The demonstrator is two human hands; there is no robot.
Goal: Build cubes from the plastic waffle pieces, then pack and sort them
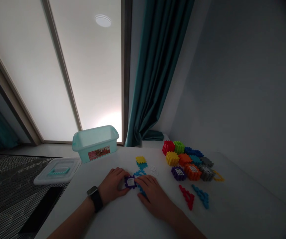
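A purple notched building tile (130,182) with a white window insert lies flat on the white table. My left hand (114,183), with a dark watch on its wrist, grips its left edge between thumb and fingers. My right hand (153,194) is closed over a blue building tile (142,190), its fingertips meeting the purple tile's right edge. Part of the blue tile is hidden under that hand. Behind it, more blue tiles (140,173) and a yellow tile (141,160) run away from me in a row. Loose white window inserts (153,170) lie just beyond my right hand.
Stacked tiles in several colours, among them red (168,147), yellow (172,159) and orange (192,171), stand at the right. A red triangular piece (187,197) and a blue one (201,196) lie nearer. A mint bin (83,153) stands back left, beside a lid (57,170).
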